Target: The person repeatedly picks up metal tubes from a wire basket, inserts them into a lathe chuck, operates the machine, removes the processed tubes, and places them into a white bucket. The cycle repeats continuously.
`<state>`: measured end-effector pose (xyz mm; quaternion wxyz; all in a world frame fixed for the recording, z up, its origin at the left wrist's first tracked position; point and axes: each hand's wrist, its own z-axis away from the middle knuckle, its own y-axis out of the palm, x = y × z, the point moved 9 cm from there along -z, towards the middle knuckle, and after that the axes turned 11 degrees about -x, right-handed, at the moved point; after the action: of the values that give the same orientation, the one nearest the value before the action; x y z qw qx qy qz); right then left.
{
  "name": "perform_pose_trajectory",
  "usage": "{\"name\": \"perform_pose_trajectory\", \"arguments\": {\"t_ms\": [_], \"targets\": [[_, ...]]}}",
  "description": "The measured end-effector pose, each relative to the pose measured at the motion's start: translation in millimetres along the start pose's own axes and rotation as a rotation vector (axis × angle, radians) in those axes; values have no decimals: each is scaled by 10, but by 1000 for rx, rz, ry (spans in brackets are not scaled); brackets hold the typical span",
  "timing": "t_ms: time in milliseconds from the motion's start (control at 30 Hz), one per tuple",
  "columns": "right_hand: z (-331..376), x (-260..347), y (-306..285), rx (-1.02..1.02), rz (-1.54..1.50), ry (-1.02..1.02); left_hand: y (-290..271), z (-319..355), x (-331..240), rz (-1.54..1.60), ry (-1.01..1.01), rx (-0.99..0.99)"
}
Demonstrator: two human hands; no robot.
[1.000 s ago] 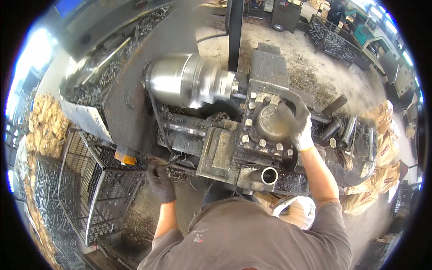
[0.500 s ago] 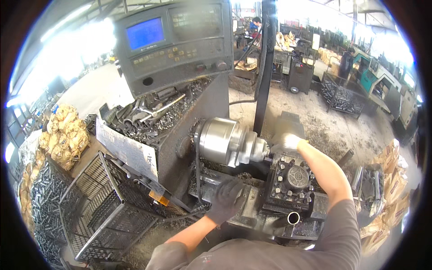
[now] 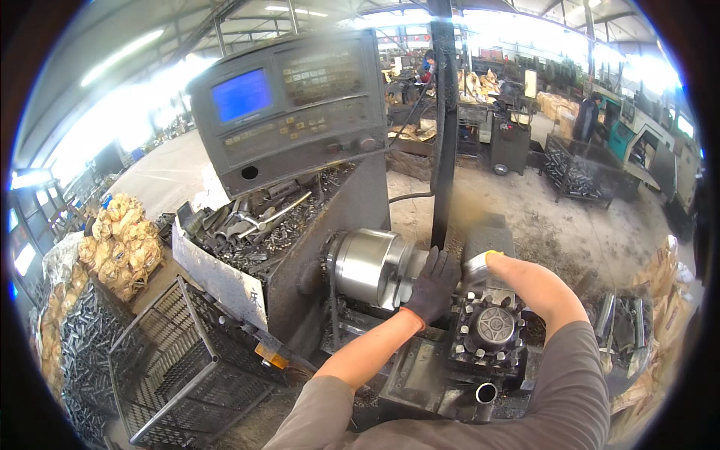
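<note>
Nearest: open steel tube at the machine's front edge, then black tool post ringed with bolts. Just above it, left hand in dark glove, fingers spread flat on the face of the shiny chuck, gripping nothing. Right hand in pale glove beside it at the chuck's mouth; grip hidden, cannot tell. Wire basket lower left. Control panel with blue screen behind. Farther off, black post, shop floor.
</note>
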<state>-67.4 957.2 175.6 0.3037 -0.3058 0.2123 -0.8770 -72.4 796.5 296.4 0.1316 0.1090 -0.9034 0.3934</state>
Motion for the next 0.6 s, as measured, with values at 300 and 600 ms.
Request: {"name": "perform_pose_trajectory", "arguments": {"t_ms": [300, 600], "targets": [[1762, -349, -493, -1112, 60, -179, 272, -77, 1, 313, -53, -25], [4084, -836, 1062, -1731, -449, 311, -213, -410, 1, 189, 54, 47]]}}
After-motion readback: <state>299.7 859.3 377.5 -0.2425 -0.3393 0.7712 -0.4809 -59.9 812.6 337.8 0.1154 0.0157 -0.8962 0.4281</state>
